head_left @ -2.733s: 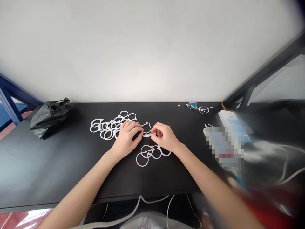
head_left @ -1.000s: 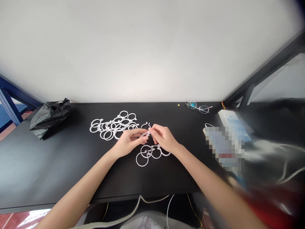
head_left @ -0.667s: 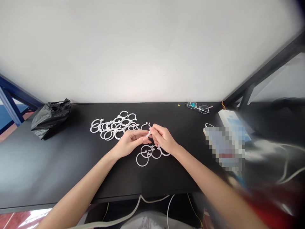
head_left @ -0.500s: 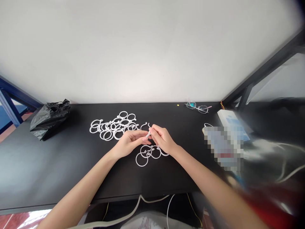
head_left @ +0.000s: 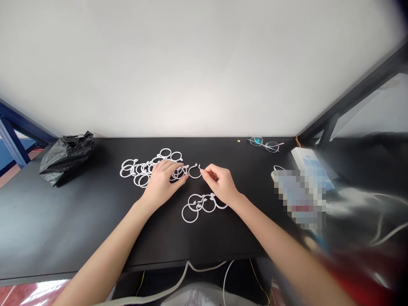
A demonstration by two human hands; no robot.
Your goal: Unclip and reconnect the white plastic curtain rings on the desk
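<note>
The right hand point(head_left: 219, 182) and left hand point(head_left: 163, 180) are flanking an open white ring point(head_left: 194, 177).
Right thumb and forefinger are meeting at its 3 o'clock edge, left ones are curving over a ring pile point(head_left: 147, 164) at 9; whether either is gripping, I cannot tell. Smaller ring group point(head_left: 199, 205) is lying at 6, glasses point(head_left: 264, 145) are resting near 2, black bag point(head_left: 68, 157) is sitting farther toward 9.

Two hands point(head_left: 161, 180); over twelve rings point(head_left: 195, 177)

Desk point(head_left: 172, 238) and eyeglasses point(head_left: 264, 145) suggest home or office.
</note>
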